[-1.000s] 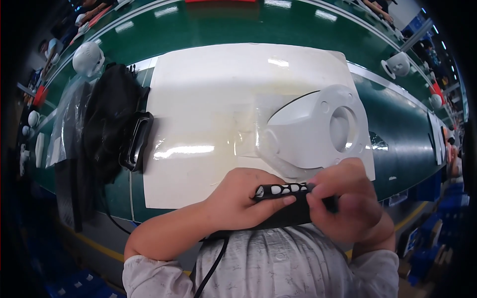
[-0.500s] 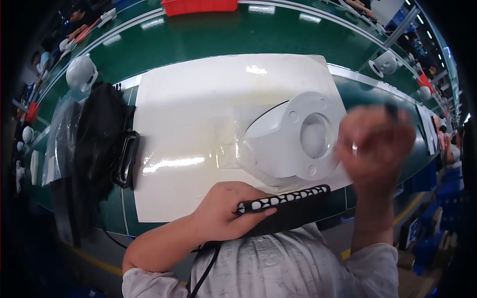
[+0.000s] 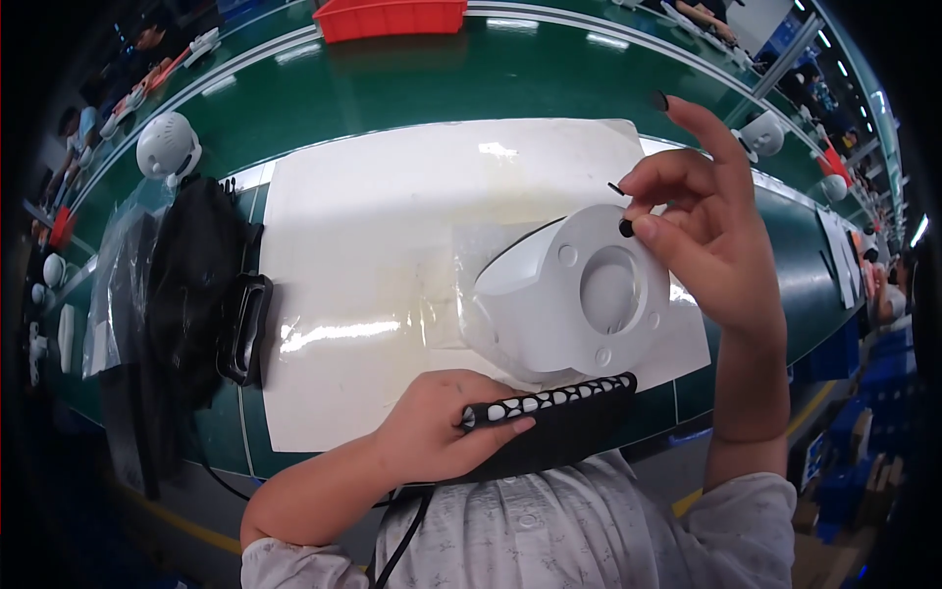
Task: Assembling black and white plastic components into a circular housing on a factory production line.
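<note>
My left hand point(image 3: 424, 424) is closed on a bent black sheet point(image 3: 581, 424) by the near edge of the white board. White rounded shapes ringed in black show along the sheet's upper fold. Small round black pads point(image 3: 626, 228) sit at the fingertips of my right hand point(image 3: 702, 221): one at the thumb, one edge-on at another fingertip and one on a raised finger. The thumb's pad is over the far right rim of a white plastic base point(image 3: 535, 304); whether it touches cannot be made out. The base has a round recess and small circular marks on its flat ring.
The white board point(image 3: 343, 255) lies on the green table, with clear plastic point(image 3: 466, 245) under the base. At left are a black bag point(image 3: 196, 285), a black frame-shaped part point(image 3: 245, 329) and a white round device point(image 3: 167, 147). A red bin point(image 3: 391, 20) stands at the far side.
My right hand, blurred before, has moved up and left to the base's far rim, its fingers now spread. The base has turned slightly. My left hand keeps its hold on the sheet.
</note>
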Available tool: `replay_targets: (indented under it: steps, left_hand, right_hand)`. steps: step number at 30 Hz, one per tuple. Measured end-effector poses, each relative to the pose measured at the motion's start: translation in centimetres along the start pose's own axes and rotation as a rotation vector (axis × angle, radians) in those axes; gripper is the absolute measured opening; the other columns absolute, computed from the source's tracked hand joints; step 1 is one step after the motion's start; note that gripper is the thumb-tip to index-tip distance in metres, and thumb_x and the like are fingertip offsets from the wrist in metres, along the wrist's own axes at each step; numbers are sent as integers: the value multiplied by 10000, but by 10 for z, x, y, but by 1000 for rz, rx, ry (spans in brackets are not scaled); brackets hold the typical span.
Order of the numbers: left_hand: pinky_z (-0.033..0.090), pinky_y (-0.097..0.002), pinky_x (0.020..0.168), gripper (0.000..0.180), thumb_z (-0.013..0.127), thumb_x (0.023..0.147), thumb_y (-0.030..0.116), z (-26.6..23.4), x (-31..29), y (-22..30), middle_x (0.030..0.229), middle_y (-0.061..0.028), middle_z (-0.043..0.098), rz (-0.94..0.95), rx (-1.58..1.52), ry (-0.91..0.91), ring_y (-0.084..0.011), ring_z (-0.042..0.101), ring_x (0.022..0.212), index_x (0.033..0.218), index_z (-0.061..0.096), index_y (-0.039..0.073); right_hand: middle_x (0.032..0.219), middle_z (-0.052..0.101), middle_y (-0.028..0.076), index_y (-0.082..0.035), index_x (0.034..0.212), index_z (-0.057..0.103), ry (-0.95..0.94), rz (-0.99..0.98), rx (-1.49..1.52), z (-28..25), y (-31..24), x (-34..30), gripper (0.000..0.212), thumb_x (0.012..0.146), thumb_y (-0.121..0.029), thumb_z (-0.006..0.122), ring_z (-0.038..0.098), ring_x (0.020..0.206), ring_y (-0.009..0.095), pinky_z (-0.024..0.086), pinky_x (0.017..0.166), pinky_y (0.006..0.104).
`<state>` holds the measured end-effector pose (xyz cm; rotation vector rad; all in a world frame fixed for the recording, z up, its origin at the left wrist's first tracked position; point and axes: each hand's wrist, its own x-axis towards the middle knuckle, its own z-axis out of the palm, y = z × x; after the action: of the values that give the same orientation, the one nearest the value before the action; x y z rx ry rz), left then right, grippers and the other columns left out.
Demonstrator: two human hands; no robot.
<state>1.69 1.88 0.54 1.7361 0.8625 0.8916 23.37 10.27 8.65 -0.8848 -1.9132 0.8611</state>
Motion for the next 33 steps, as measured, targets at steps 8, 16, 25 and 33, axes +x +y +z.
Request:
replay_targets:
  steps: [8,16,25,33]
  left_hand:
    - [434,-287,523,122,636,711,99,-3,0,0,670,-103,588,29,1,-6,-240,563,580,802,624,19]
    - [450,-299,557,139,629,708,101,-6,-8,5,709,-116,598,34,33,-24,-262,572,620,819,625,18]
    - [404,-279,482,147,692,642,48,-4,-17,4,630,-75,576,134,79,7,-209,530,527,758,604,29]
    - [394,-287,472,160,694,634,47,-3,-16,5,629,-68,574,175,100,13,-214,517,517,769,610,29]
  right_hand:
    - [927,593,121,-52,1296,227,-149,-276,-432,-10,-17,1,652,725,70,517,592,785,173,455,652,217]
    - [798,543,52,0,1321,89,47,-359,-302,18,-13,2,721,735,48,507,498,808,138,346,828,263]
    - [794,543,46,-3,1312,177,-145,-4,-2,39,-32,-3,621,776,-5,491,521,882,157,360,853,301]
    - [1010,594,120,-19,1059,495,-208,-307,-664,33,-55,-19,304,759,-44,539,548,981,273,314,935,415]
